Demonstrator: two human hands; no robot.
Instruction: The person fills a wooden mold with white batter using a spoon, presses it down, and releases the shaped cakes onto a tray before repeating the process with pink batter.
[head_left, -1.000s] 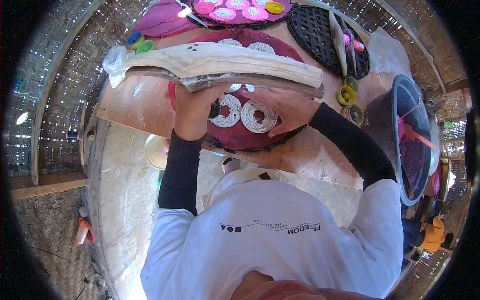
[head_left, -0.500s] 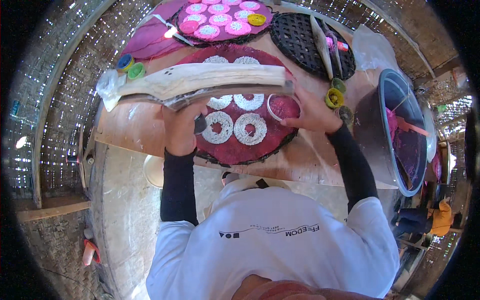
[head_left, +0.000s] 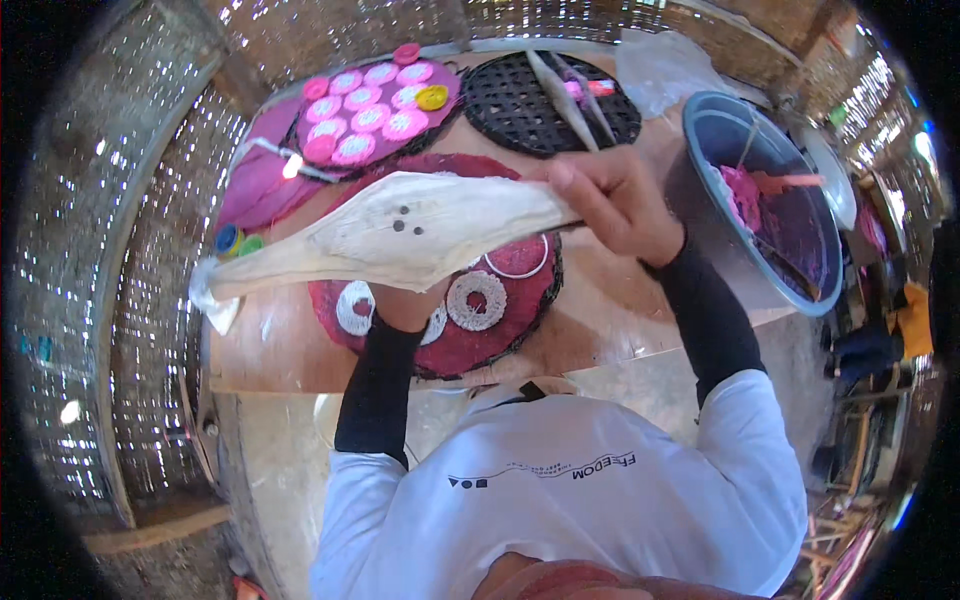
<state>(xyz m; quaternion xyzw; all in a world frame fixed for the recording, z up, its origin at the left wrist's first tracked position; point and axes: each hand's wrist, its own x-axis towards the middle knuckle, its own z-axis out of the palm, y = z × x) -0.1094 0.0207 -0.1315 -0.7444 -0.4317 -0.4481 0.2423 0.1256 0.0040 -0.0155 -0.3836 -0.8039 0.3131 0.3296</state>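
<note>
Timber tool [head_left: 445,230] hung over the counter [head_left: 270,355], long axis eight-thirty to two-thirty. Your right hand [head_left: 632,212] had fingers clamped on its two-thirty end; your left hand [head_left: 405,309], at mid-length's six o'clock, hid its fingers: state undetermined.

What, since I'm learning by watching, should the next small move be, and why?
Perhaps centre the long, pale wooden piece over the thin white hoop. The left hand is underneath the piece and the right hand at one end, while the hoop, on the round red mesh, shows bare red inside, beside a white, stringy ring.
</note>
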